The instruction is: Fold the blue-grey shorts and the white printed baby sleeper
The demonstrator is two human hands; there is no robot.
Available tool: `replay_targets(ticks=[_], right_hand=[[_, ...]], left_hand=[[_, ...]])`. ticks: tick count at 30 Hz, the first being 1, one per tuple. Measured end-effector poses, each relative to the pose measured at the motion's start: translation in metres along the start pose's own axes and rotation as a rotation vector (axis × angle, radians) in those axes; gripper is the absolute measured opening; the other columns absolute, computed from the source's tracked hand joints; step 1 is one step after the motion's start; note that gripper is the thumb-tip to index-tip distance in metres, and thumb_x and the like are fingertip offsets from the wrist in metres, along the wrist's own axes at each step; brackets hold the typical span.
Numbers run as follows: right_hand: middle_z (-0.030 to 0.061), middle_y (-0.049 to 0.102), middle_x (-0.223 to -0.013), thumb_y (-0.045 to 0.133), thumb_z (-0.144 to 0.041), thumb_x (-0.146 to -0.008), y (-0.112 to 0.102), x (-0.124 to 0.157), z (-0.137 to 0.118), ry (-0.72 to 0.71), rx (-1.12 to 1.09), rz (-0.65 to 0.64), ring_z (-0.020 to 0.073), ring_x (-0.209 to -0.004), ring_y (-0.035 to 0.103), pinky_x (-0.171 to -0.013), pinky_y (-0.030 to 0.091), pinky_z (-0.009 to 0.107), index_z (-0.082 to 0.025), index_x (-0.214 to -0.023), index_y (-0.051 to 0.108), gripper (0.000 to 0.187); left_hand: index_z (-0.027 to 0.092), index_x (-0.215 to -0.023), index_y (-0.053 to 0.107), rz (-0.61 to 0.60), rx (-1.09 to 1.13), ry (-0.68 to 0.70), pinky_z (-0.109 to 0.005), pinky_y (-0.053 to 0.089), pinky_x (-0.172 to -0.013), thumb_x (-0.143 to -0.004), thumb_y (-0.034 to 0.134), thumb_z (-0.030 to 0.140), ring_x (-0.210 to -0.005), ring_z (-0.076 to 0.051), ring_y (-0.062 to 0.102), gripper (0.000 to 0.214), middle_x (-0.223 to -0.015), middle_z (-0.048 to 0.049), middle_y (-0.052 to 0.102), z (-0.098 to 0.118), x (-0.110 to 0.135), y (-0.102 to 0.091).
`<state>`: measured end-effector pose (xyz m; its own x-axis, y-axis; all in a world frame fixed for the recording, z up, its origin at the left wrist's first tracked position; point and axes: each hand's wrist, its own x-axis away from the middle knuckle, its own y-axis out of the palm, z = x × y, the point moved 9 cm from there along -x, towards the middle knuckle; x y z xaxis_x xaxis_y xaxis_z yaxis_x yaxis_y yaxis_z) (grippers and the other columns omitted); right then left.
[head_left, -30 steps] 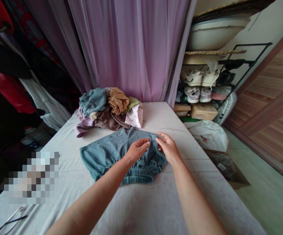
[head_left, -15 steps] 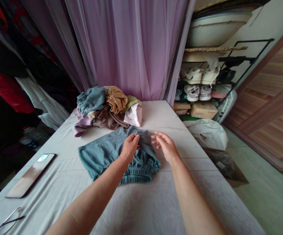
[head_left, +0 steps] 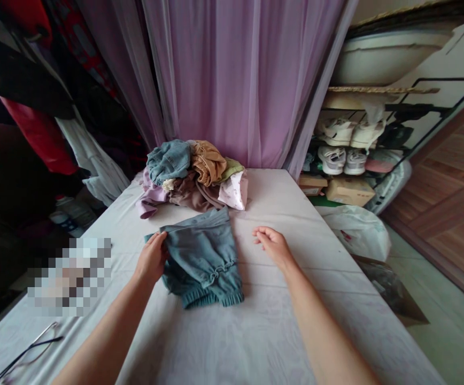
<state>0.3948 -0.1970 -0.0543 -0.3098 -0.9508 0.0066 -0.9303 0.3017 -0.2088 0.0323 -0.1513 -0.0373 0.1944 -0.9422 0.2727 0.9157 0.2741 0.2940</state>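
A pair of teal shorts (head_left: 203,256) lies folded in half on the white-covered table (head_left: 280,321), elastic waistband toward me. My left hand (head_left: 152,258) grips the folded left edge of the shorts with fingers closed on the cloth. My right hand (head_left: 271,243) hovers just right of the shorts, fingers loosely curled, holding nothing. Beyond the shorts sits a heap of crumpled clothes (head_left: 194,174) in denim, tan, brown, lilac and pale pink.
A blurred flat object (head_left: 69,275) and a pair of glasses (head_left: 27,353) lie at the table's left. Purple curtains (head_left: 240,80) hang behind. A shoe rack (head_left: 356,144), boxes and a white bag (head_left: 358,230) stand right; hung clothes crowd the left.
My left hand carried the right half of the shorts over to the left, folding them in half. My right hand let go and stayed to the right.
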Motion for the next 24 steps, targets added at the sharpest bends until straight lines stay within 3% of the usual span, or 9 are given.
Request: replay_targets(ticks=[3, 7, 12, 16, 21, 24], right_hand=[[0.0052, 0.076, -0.095, 0.052, -0.033, -0.083, 0.021, -0.025, -0.019, -0.105, 0.187, -0.011, 0.016, -0.074, 0.07, -0.069, 0.053, 0.028, -0.02, -0.094, 0.07, 0.025], [0.0012, 0.076, -0.101, 0.054, -0.023, -0.085, 0.065, -0.058, -0.049, -0.218, 0.496, -0.064, 0.0177, -0.092, 0.07, -0.084, 0.053, 0.03, -0.026, -0.099, 0.071, 0.022], [0.0035, 0.072, -0.116, 0.056, -0.02, -0.084, 0.107, -0.077, -0.052, -0.159, 0.712, -0.101, 0.0176, -0.101, 0.068, -0.091, 0.051, 0.028, -0.024, -0.115, 0.067, 0.033], [0.005, 0.073, -0.114, 0.057, -0.027, -0.085, 0.121, -0.074, -0.044, -0.126, 0.775, -0.092, 0.0197, -0.1, 0.068, -0.09, 0.051, 0.03, -0.024, -0.119, 0.065, 0.034], [0.005, 0.073, -0.114, 0.052, -0.036, -0.09, 0.117, -0.076, -0.044, -0.066, 0.814, -0.004, 0.0209, -0.103, 0.067, -0.088, 0.05, 0.031, -0.023, -0.128, 0.059, 0.04], [0.0046, 0.074, -0.109, 0.054, -0.036, -0.089, 0.118, -0.083, -0.047, -0.005, 0.831, -0.004, 0.0215, -0.103, 0.067, -0.086, 0.049, 0.03, -0.023, -0.124, 0.062, 0.038]], left_hand=[[0.019, -0.073, 0.054, 0.015, -0.017, -0.066, -0.017, 0.036, -0.039, -0.063, 0.069, 0.03, -0.043, -0.008, 0.048, 0.021, -0.055, 0.0068, 0.054, -0.01, -0.008, -0.023], [0.019, -0.077, 0.057, 0.035, -0.038, -0.056, -0.018, 0.037, -0.041, -0.063, 0.068, 0.031, -0.043, -0.008, 0.046, 0.021, -0.056, 0.0068, 0.054, -0.007, -0.014, -0.035], [0.019, -0.075, 0.056, 0.066, -0.115, -0.051, -0.017, 0.029, -0.038, -0.065, 0.066, 0.034, -0.04, -0.007, 0.04, 0.02, -0.051, 0.0086, 0.045, 0.005, -0.027, -0.047], [0.02, -0.078, 0.056, 0.069, -0.18, -0.054, -0.02, 0.034, -0.042, -0.067, 0.062, 0.035, -0.044, -0.01, 0.044, 0.02, -0.054, 0.0075, 0.049, 0.005, -0.043, -0.059], [0.02, -0.085, 0.06, 0.033, -0.242, 0.029, -0.024, 0.043, -0.054, -0.069, 0.059, 0.039, -0.057, -0.014, 0.054, 0.026, -0.06, 0.0045, 0.055, 0.001, -0.057, -0.068], [0.019, -0.091, 0.063, 0.04, -0.336, 0.112, -0.026, 0.045, -0.06, -0.069, 0.059, 0.044, -0.066, -0.017, 0.058, 0.033, -0.067, 0.0019, 0.061, 0.005, -0.06, -0.072]])
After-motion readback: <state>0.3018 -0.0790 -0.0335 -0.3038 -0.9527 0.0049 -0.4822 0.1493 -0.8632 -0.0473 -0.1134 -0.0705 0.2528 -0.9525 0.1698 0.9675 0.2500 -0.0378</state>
